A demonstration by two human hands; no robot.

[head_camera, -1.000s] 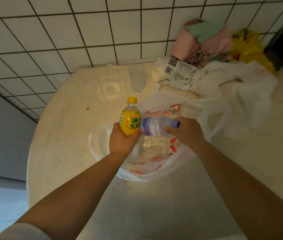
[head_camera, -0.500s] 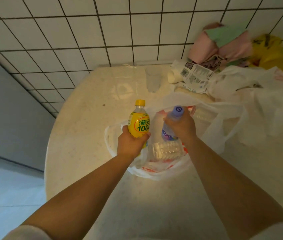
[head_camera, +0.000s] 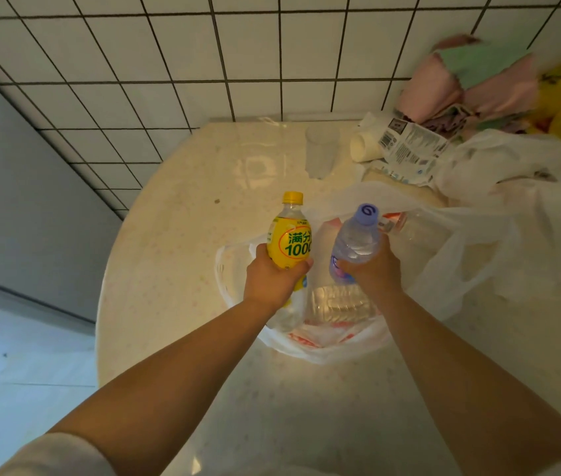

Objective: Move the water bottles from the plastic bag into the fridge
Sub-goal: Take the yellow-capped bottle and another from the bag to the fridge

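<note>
My left hand (head_camera: 272, 276) grips a yellow-labelled bottle (head_camera: 289, 240) with a yellow cap, upright above the bag's left side. My right hand (head_camera: 371, 269) grips a clear water bottle (head_camera: 354, 240) with a purple cap, tilted slightly and lifted above the bag. Below both hands lies the open white plastic bag (head_camera: 327, 348) on the round table (head_camera: 176, 255). A clear ribbed bottle (head_camera: 340, 304) lies on its side inside the bag. The fridge is not in view.
A clear plastic cup (head_camera: 320, 151) stands near the tiled wall. More white plastic bags (head_camera: 512, 201), a labelled packet (head_camera: 409, 142) and pink and yellow bundles (head_camera: 478, 84) crowd the table's right side. A grey panel (head_camera: 31, 201) stands at the left beyond the table edge.
My right hand has turned the purple-capped bottle from lying sideways to nearly upright and raised it out of the bag. My left hand has kept hold of the yellow bottle.
</note>
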